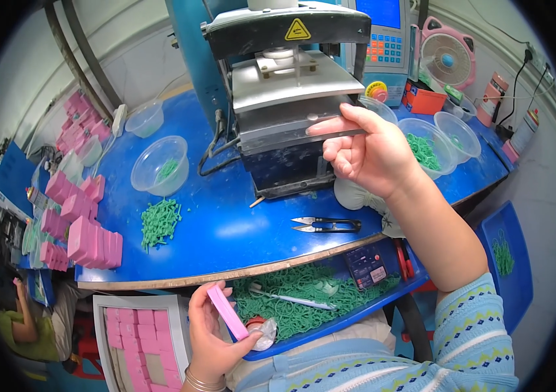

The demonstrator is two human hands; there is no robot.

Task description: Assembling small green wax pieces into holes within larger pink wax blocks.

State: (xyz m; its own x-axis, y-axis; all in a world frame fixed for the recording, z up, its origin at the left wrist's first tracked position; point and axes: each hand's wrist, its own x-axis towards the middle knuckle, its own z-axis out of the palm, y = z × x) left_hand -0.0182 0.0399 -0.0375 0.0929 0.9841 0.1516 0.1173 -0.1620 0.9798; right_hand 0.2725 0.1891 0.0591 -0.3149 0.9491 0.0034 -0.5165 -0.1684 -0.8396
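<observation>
Pink flat piece [228, 311] pinched in the left hand [209, 340] near the body, while the right hand [368, 153] grips the press's clear guard [330, 127] on the far desk [226, 225], best slid squarely.

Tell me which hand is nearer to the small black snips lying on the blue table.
Right. The right hand is at the press plate just above and right of the snips; the left hand is farther off, below the table edge, holding a pink block.
</observation>
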